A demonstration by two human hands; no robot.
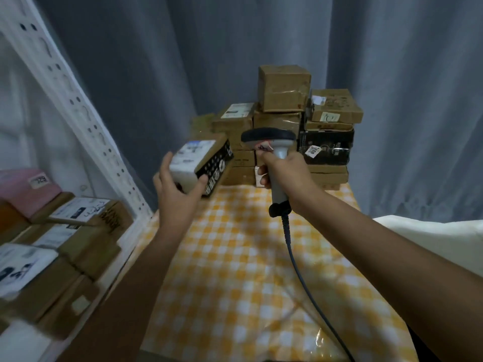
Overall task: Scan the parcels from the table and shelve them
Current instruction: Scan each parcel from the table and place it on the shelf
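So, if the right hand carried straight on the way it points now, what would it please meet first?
Most likely the stack of cardboard parcels at the table's far end: the right hand, gripping the barcode scanner, points straight at it. Depth is uncertain in this single view.

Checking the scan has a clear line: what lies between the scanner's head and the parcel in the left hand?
Nothing. In the head view, only open air separates the scanner from the parcel; the stacked boxes stand behind.
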